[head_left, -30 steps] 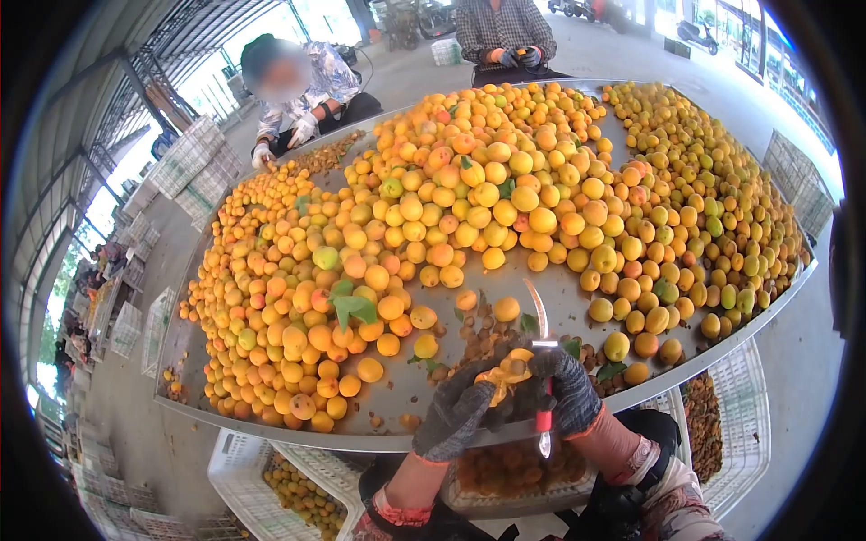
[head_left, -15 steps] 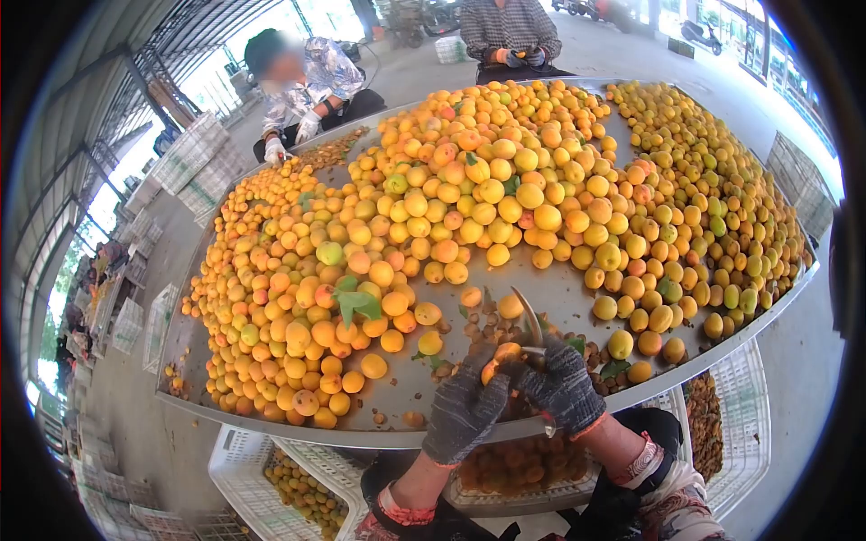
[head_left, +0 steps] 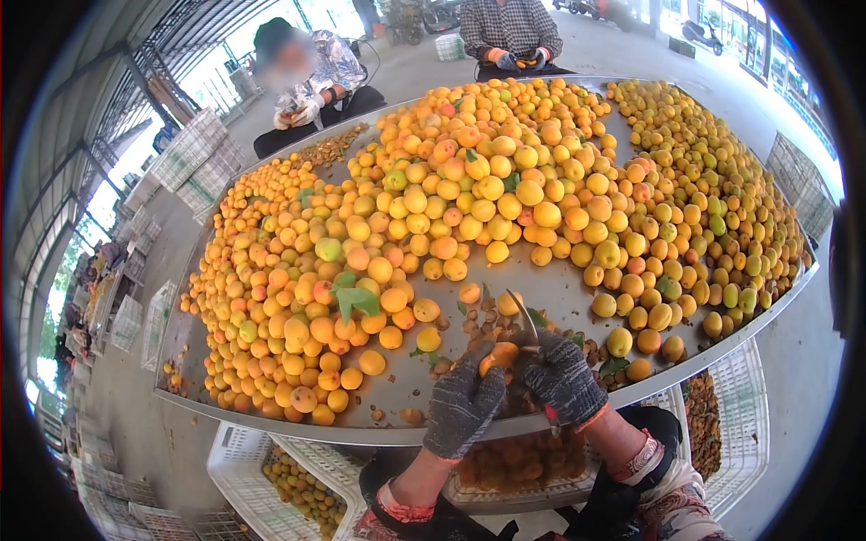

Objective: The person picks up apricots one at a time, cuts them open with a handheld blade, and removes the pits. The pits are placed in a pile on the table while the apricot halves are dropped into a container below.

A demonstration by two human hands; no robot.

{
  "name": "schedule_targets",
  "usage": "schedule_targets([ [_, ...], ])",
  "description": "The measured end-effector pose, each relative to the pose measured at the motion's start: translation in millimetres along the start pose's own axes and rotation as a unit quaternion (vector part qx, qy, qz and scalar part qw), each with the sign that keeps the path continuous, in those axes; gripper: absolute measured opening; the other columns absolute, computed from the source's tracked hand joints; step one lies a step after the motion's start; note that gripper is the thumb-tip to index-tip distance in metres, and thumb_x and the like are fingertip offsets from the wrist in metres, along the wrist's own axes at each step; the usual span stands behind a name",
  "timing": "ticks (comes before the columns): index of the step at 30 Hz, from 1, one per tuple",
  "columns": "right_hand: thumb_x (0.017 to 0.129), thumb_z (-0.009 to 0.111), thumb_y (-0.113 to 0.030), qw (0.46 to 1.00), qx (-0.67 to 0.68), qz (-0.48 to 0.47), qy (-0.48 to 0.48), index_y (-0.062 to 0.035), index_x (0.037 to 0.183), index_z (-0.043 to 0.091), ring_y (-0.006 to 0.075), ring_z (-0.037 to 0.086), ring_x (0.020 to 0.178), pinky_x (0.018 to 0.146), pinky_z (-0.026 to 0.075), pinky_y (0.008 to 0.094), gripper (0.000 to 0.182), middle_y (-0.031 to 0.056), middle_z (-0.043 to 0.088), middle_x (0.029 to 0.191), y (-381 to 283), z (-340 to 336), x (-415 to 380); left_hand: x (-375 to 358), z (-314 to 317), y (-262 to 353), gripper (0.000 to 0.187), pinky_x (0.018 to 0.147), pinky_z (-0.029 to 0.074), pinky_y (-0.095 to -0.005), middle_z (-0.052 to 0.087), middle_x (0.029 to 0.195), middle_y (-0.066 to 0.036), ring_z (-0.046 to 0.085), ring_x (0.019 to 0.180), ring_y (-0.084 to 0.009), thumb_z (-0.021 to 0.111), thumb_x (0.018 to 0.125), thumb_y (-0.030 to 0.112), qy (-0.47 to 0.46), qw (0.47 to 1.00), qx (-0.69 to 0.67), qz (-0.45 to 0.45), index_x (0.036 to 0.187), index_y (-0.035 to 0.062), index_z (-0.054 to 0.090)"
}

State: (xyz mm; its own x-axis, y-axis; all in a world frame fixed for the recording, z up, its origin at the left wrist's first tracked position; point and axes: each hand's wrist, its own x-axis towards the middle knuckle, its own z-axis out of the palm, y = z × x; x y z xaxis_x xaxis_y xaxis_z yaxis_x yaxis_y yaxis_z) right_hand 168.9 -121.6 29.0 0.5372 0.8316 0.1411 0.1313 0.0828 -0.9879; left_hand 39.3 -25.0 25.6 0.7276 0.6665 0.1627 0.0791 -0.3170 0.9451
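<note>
Crowding the hands, apricot heap, pits, crates

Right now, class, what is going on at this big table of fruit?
A person in dark knitted gloves holds a small orange apricot in the left hand, while the right hand grips a curved-bladed knife against it. Brown pits lie scattered just beyond the hands on the large grey metal table, which is heaped with yellow-orange apricots. White plastic crates of fruit stand below the near edge. Two other people sit at the far side.
</note>
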Motion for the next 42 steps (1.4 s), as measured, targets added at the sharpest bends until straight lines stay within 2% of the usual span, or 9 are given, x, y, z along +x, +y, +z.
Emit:
schedule_targets([
  [3, 0.079, 0.056, -0.003, 0.988, -0.126, 0.082, -0.038, -0.0021, 0.111, 0.052, 0.0088, 0.056, 0.074, 0.065, 0.046, 0.0227, 0.032, 0.0035, 0.060, 0.086, 5, -6, 4, -1, -2, 1, 0.031, 0.070, 0.047, -0.0310, 0.061, 0.091, -0.019, 0.061, 0.080, -0.0241, 0.057, 0.082, 0.014, 0.038, 0.999, -0.006, -0.036, 0.109, -0.0022, 0.053],
  [6, 0.079, 0.056, -0.002, 0.977, 0.178, 0.115, 0.022, -0.0023, 0.112, 0.051, 0.0091, 0.056, 0.075, 0.066, 0.046, 0.0225, 0.034, 0.0037, 0.061, 0.089, 24, -17, 8, 0, -9, -7, 0.030, 0.070, 0.047, -0.0315, 0.061, 0.091, -0.019, 0.062, 0.080, -0.0258, 0.057, 0.083, 0.014, 0.069, 0.994, 0.010, -0.080, 0.108, -0.0011, 0.053],
  [9, 0.079, 0.056, -0.002, 0.969, -0.229, -0.073, 0.050, -0.0032, 0.113, 0.051, 0.0082, 0.056, 0.071, 0.059, 0.047, 0.0210, 0.034, 0.0032, 0.061, 0.088, 43, -31, 15, -3, -11, 6, 0.029, 0.068, 0.048, -0.0321, 0.062, 0.089, -0.018, 0.062, 0.079, -0.0265, 0.057, 0.082, 0.014, 0.034, 0.996, 0.030, -0.071, 0.108, -0.0001, 0.054],
  [15, 0.087, 0.051, -0.013, 0.990, 0.088, 0.055, 0.100, -0.0082, 0.123, 0.044, 0.0064, 0.052, 0.048, 0.043, 0.043, 0.0186, 0.037, 0.0053, 0.061, 0.081, -10, -27, 16, -3, -13, 5, 0.032, 0.065, 0.049, -0.0329, 0.062, 0.089, -0.018, 0.063, 0.075, -0.0269, 0.059, 0.081, 0.015, 0.006, 0.998, 0.058, 0.021, 0.109, 0.0003, 0.053],
  [24, 0.086, 0.051, -0.009, 0.983, 0.113, 0.108, 0.101, -0.0087, 0.126, 0.043, 0.0044, 0.047, 0.050, 0.044, 0.040, 0.0189, 0.041, 0.0039, 0.060, 0.076, 11, -31, 22, -14, -1, 19, 0.039, 0.058, 0.047, -0.0387, 0.059, 0.074, -0.013, 0.058, 0.065, -0.0322, 0.060, 0.076, 0.031, -0.318, 0.914, 0.125, 0.218, 0.110, 0.0132, 0.055],
  [27, 0.081, 0.050, -0.002, 0.992, 0.057, 0.031, 0.112, -0.0054, 0.124, 0.044, 0.0110, 0.053, 0.082, 0.072, 0.045, 0.0240, 0.044, 0.0091, 0.057, 0.100, 19, -20, 19, -12, -4, 20, 0.049, 0.063, 0.048, -0.0364, 0.061, 0.080, -0.014, 0.060, 0.070, -0.0291, 0.062, 0.075, 0.037, -0.414, 0.873, 0.173, 0.191, 0.116, 0.0102, 0.053],
  [33, 0.077, 0.057, -0.010, 0.964, -0.263, 0.009, 0.039, 0.0011, 0.117, 0.046, 0.0167, 0.054, 0.086, 0.076, 0.045, 0.0287, 0.043, 0.0125, 0.057, 0.099, 13, -21, 12, -7, -17, 26, 0.045, 0.057, 0.045, -0.0405, 0.058, 0.070, -0.014, 0.057, 0.063, -0.0325, 0.061, 0.075, 0.038, -0.357, 0.910, 0.099, 0.188, 0.110, 0.0111, 0.054],
  [39, 0.078, 0.059, -0.014, 0.972, -0.226, 0.062, 0.009, 0.0013, 0.116, 0.047, 0.0159, 0.054, 0.084, 0.074, 0.045, 0.0285, 0.042, 0.0120, 0.058, 0.095, 43, -26, 9, 13, -67, -31, 0.049, 0.078, 0.042, -0.0421, 0.055, 0.104, -0.015, 0.054, 0.091, -0.0327, 0.060, 0.075, 0.028, 0.026, 0.953, 0.296, 0.063, 0.117, 0.0062, 0.050],
  [42, 0.079, 0.059, -0.013, 0.961, -0.272, 0.043, -0.013, -0.0007, 0.116, 0.049, 0.0133, 0.053, 0.083, 0.073, 0.045, 0.0272, 0.040, 0.0093, 0.058, 0.094, 32, -26, 11, 10, -93, -42, 0.054, 0.085, 0.037, -0.0451, 0.052, 0.111, -0.015, 0.049, 0.101, -0.0333, 0.061, 0.074, 0.030, 0.164, 0.836, 0.521, 0.047, 0.119, 0.0055, 0.047],
])
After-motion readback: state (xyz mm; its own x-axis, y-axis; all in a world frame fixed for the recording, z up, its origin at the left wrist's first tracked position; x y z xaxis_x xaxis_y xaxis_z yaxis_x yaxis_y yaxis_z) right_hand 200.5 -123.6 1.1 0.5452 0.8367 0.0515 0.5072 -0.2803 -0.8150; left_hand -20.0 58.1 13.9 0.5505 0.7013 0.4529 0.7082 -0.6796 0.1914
